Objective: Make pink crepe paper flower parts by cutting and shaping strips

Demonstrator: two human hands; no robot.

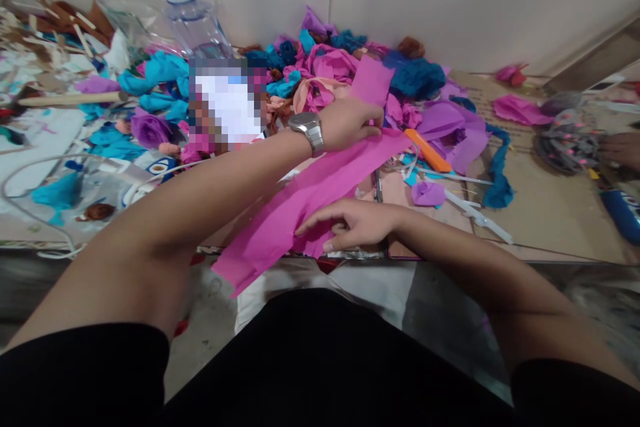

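Note:
A long strip of pink crepe paper [280, 203] lies diagonally over the table edge, its lower left end hanging past it. My left hand [353, 123], with a metal watch [306, 125] on the wrist, has its fingers curled at the strip's upper end, pinching it there. Over the strip's near edge is my right hand [363, 221], its index finger stretched along the paper and its thumb apart. A darker fold of the paper shows beneath this hand. An orange utility knife [429, 151] lies just right of the strip's upper end.
Crumpled blue, purple and pink paper [327, 65] heaps along the wall. A clear bottle [197, 23] stands at the back left. A white cable [33, 163] and a wooden handle [75, 99] lie left. At far right, a person's hand [619, 149] is by a dark round thing [567, 140].

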